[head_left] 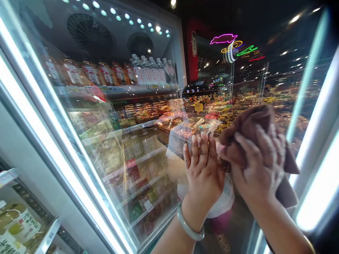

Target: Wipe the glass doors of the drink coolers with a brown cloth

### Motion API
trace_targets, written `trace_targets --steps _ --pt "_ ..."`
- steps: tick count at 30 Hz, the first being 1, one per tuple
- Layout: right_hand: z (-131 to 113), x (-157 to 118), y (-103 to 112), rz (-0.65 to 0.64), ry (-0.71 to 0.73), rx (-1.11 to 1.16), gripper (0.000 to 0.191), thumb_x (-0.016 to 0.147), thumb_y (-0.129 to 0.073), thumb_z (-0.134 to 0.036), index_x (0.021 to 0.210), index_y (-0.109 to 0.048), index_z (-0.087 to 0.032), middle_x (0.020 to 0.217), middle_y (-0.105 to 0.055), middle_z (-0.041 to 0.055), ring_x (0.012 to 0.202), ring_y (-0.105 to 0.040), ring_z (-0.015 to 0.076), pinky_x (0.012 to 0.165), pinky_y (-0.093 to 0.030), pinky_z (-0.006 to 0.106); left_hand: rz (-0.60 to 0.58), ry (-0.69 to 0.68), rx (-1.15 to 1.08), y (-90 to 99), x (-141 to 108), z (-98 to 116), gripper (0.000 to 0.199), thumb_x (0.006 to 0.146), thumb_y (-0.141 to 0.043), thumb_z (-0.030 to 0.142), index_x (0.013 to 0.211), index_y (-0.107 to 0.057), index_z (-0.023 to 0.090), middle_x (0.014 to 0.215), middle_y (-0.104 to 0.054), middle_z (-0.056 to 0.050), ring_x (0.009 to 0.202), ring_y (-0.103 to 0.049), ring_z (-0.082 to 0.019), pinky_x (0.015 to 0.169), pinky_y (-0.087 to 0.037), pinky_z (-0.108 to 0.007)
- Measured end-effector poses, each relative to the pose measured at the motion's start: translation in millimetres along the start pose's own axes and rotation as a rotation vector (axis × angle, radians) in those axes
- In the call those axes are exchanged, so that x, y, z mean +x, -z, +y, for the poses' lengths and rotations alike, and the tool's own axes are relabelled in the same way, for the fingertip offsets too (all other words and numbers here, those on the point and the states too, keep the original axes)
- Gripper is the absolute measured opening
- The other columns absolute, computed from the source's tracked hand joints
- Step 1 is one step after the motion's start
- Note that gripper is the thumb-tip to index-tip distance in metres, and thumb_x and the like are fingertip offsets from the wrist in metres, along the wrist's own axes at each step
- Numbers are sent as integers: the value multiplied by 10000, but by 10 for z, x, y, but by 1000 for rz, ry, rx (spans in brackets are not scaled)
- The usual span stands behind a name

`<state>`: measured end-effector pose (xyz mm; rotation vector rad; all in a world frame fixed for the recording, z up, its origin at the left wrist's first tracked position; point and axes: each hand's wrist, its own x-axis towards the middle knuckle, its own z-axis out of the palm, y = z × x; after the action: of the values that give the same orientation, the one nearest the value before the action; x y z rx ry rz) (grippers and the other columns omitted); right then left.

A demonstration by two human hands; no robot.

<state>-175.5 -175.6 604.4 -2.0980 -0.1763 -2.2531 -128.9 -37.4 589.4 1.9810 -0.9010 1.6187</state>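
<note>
A large glass door [148, 141] stands in front of me, and it mirrors the shop behind. My left hand [205, 173] lies flat against the glass, fingers stretched upward, with a pale bangle [189, 227] on the wrist. To its right, my right hand [261, 162] presses a brown cloth [246, 123] on the glass; the cloth bunches above the fingers and hangs past the hand's right side. The right hand is somewhat blurred by motion.
Through the glass, shelves hold clear bottles [153, 72] and a row of orange-brown jars [103, 73]. Bright light strips [53, 130] run along both sides of the door. At lower left, an open shelf carries labelled containers [19, 225].
</note>
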Motion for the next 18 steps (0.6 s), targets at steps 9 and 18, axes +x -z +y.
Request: trace_targets --steps 9,18 --pt "164 -561 179 -64 31 47 654 916 -701 -203 1540 -543 -315 1624 -520 93 1503 -483 405 1271 -353 649 -63 -61 31 -6 -213 12 733 992 -473 221 1688 -262 129 1778 -242 -63 1682 -37 -265 1382 -44 -505" --pt "-51 -875 182 -150 61 68 508 940 -679 -185 1435 -622 -282 1536 -609 84 1526 -461 368 1283 -350 612 -38 -105 21 -4 -282 -14 750 974 -525 206 1679 -281 127 1727 -369 -89 1679 -82 -239 1380 -117 -506"
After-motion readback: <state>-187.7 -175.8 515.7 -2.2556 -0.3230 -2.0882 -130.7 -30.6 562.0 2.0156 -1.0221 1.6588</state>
